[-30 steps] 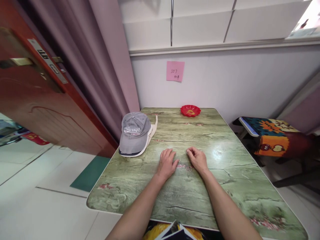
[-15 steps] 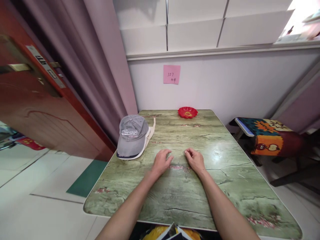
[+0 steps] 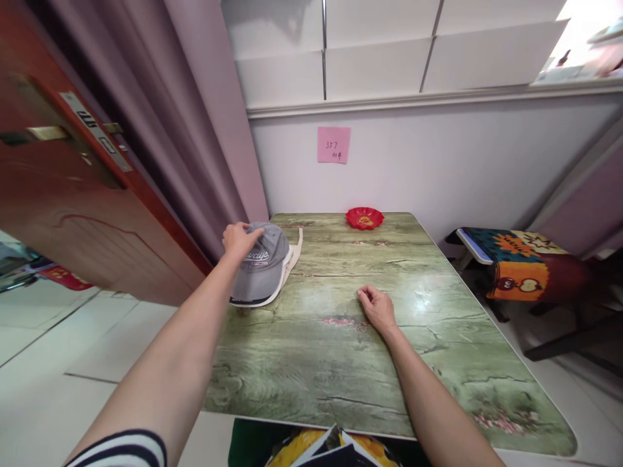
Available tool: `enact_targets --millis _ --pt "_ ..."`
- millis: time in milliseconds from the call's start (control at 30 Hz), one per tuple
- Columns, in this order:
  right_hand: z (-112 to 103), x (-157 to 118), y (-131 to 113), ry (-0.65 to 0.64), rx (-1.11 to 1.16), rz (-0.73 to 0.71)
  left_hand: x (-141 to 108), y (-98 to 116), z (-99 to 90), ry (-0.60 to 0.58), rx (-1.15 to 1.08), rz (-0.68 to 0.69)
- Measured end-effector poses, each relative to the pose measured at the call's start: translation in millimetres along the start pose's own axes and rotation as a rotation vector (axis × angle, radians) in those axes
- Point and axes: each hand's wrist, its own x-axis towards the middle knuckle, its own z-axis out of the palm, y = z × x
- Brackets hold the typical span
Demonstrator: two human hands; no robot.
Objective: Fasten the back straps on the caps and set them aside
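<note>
A grey baseball cap (image 3: pixel 263 272) with white lettering rests on the left side of the green wood-patterned table (image 3: pixel 311 363). My left hand (image 3: pixel 241 239) is at the cap's crown, thumb stretched across the top and the fingers spread toward its far left side. Whether the fingertips press on the cap is hard to see. Under the cap's right edge shows a cream piece with a strap (image 3: pixel 296 251) reaching back. My right hand (image 3: pixel 378 307) lies on the middle of the table, fingers curled in, with nothing visible in it.
A red scalloped dish (image 3: pixel 365 218) sits at the table's back edge by the wall. A pink note (image 3: pixel 333 144) is stuck above it. A brown door (image 3: pixel 97 214) and purple curtain (image 3: pixel 195 97) stand left. A cloth-covered stool (image 3: pixel 520 266) is at the right.
My left hand has moved from the table's middle to the left and away from me, onto the cap's crown. The cap and my right hand stay in place.
</note>
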Motion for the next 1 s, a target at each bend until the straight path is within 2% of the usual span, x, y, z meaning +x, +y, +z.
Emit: enact_targets --millis 100,267,500,700,833,1000 --pt "0 1 1 0.004 0.008 -0.01 1 -11 11.6 -0.06 0.07 -0.066" --pt "1 2 1 0.017 0.02 -0.006 8 -17 21.1 -0.048 0.108 -0.114" --pt "1 3 0 0.034 0.044 -0.013 17 -13 14.0 -0.057 0.138 -0.133" --pt "1 5 0 0.043 0.06 -0.009 11 2 -1.6 -0.025 0.046 -0.206" --pt "1 5 0 0.043 0.054 -0.001 1 18 -19.9 0.022 0.056 -0.129" --pt "0 5 -1 0.046 0.049 0.004 -12 55 -48.4 0.116 0.027 0.124"
